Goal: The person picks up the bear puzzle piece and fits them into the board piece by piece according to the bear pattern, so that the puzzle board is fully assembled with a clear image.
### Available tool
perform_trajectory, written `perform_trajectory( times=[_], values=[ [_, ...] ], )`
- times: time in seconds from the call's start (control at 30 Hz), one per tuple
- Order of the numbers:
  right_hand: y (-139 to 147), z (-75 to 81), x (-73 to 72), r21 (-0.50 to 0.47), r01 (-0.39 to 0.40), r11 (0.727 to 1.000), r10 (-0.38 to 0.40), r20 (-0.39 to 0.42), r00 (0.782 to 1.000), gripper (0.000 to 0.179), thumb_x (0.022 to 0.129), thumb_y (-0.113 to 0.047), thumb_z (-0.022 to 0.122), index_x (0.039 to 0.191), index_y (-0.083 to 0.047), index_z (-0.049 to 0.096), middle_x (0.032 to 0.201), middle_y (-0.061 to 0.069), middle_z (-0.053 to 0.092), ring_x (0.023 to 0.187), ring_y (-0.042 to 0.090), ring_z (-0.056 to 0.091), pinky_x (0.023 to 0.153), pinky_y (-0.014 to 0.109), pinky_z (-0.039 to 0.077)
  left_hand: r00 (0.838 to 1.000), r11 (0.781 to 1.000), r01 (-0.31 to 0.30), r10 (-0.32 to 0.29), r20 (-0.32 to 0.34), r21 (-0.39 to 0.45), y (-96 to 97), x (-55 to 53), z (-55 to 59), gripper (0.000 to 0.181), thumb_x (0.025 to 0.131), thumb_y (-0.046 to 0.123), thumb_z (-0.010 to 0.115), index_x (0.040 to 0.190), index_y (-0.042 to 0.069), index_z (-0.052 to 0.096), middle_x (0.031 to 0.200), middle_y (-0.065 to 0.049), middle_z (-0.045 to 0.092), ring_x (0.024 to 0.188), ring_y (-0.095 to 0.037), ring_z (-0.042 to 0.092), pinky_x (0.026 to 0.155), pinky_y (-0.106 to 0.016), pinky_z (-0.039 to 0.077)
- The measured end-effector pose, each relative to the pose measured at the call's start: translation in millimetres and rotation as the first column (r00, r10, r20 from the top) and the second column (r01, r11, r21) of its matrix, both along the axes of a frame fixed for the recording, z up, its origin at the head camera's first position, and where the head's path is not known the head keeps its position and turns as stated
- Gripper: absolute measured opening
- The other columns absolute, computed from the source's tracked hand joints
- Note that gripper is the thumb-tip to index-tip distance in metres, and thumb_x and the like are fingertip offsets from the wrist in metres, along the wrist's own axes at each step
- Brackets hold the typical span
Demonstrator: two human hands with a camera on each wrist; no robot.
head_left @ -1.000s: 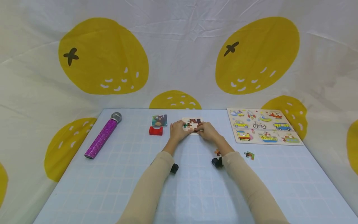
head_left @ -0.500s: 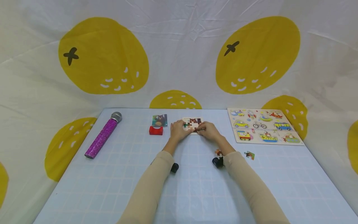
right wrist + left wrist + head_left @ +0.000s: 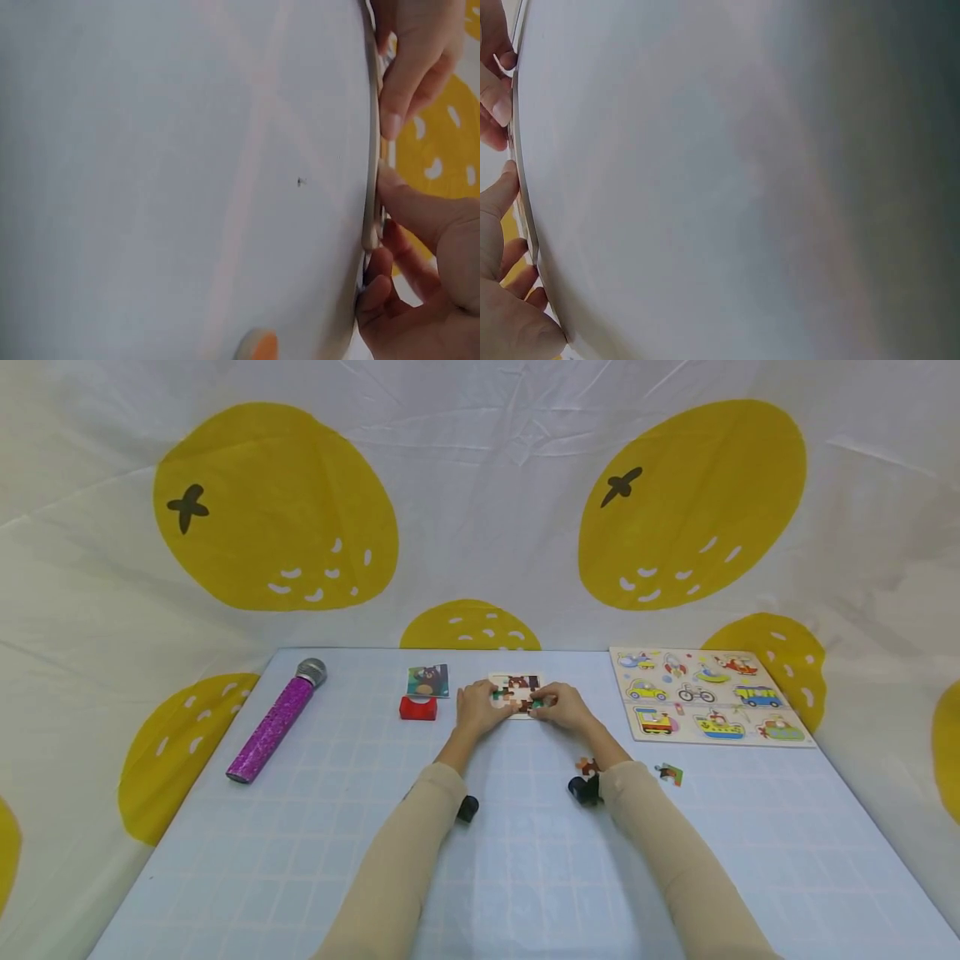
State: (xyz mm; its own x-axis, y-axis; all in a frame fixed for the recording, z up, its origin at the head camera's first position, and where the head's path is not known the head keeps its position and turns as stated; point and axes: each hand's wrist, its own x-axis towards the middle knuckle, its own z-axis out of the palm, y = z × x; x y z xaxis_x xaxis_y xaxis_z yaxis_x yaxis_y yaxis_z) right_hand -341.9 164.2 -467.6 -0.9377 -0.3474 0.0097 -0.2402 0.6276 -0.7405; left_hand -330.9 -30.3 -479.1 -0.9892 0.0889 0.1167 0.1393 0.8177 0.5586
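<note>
A small jigsaw puzzle board with a bear picture lies at the far middle of the table, partly filled with pieces. My left hand holds its left side, thumb along the front edge, as the left wrist view also shows. At the lower right of the board, my right hand has thumb and index finger around a brown-and-green puzzle piece; its other fingers curl beside the board. How firmly it pinches the piece is hard to see. Two loose pieces lie nearer: an orange-brown piece by the right sleeve and a green piece.
Left of the board are a bear picture card and a red block-like object. A glittery purple microphone lies far left. A wooden vehicle puzzle lies at the back right. Black wrist-worn devices show by the sleeves.
My right hand has shifted slightly right, and more of the lower-right pieces now shows, green included. The left hand stays on the board's left side.
</note>
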Motion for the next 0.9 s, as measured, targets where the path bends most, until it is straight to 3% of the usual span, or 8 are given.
perform_trajectory(
  times=[0.07,0.17,0.27,0.4,0.77,0.9],
  values=[
    [-2.7,1.5,-0.2,0.029,0.005,1.000,-0.006,0.026,1.000,0.035,0.082,-0.016,0.073,0.112,0.001,0.067,0.119,0.021,0.059,0.100,0.033,0.054,0.087,0.046,0.046,1.000,1.000,0.003,-0.003,-0.001,0.002,-0.5,0.1,0.3,0.054,0.081,0.041,0.072,0.117,0.003,0.062,0.129,-0.012,0.057,0.121,-0.031,0.049,0.112,-0.053,0.020],
    [-5.1,2.4,-0.5,0.064,0.005,0.998,-0.005,0.010,1.000,0.029,0.084,-0.010,0.070,0.110,0.003,0.067,0.116,0.022,0.059,0.094,0.030,0.054,0.081,0.042,0.047,1.000,1.000,0.007,-0.007,-0.007,0.006,-0.6,-0.1,0.7,0.052,0.081,0.039,0.072,0.116,0.003,0.062,0.128,-0.013,0.058,0.121,-0.031,0.049,0.112,-0.054,0.020],
    [-5.6,2.3,-0.8,0.102,-0.009,0.995,0.013,-0.041,0.999,0.027,0.084,-0.008,0.069,0.108,0.005,0.068,0.111,0.022,0.060,0.089,0.028,0.055,0.076,0.038,0.048,1.000,1.000,0.009,-0.009,-0.003,0.018,-0.3,-0.2,1.2,0.052,0.081,0.038,0.072,0.117,0.002,0.062,0.128,-0.013,0.058,0.121,-0.031,0.049,0.112,-0.054,0.020],
    [-5.2,1.2,-0.7,0.107,-0.022,0.994,0.032,-0.088,0.996,0.027,0.084,-0.009,0.069,0.106,0.007,0.067,0.109,0.023,0.061,0.094,0.032,0.056,0.079,0.042,0.049,1.000,1.000,0.009,-0.009,0.004,0.029,-0.4,-0.1,1.4,0.052,0.082,0.037,0.072,0.118,0.002,0.061,0.129,-0.013,0.057,0.122,-0.031,0.049,0.112,-0.053,0.019],
    [-10.0,1.6,3.8,0.150,-0.029,0.988,0.044,-0.096,0.994,0.022,0.087,-0.005,0.064,0.105,0.006,0.068,0.110,0.024,0.056,0.097,0.034,0.055,0.079,0.043,0.049,1.000,1.000,0.001,-0.001,0.000,-0.021,-1.3,-1.7,-0.4,0.053,0.080,0.041,0.072,0.117,0.004,0.062,0.127,-0.011,0.059,0.120,-0.030,0.050,0.112,-0.052,0.021],
    [-7.8,2.3,4.5,0.087,0.068,0.994,-0.064,-0.041,0.997,0.024,0.085,-0.008,0.067,0.105,0.005,0.069,0.116,0.026,0.056,0.098,0.036,0.056,0.081,0.044,0.049,1.000,1.000,-0.002,0.002,0.002,-0.006,-1.2,-1.1,-0.3,0.054,0.080,0.043,0.072,0.118,0.005,0.062,0.127,-0.011,0.059,0.120,-0.030,0.050,0.112,-0.052,0.020]
  ],
)
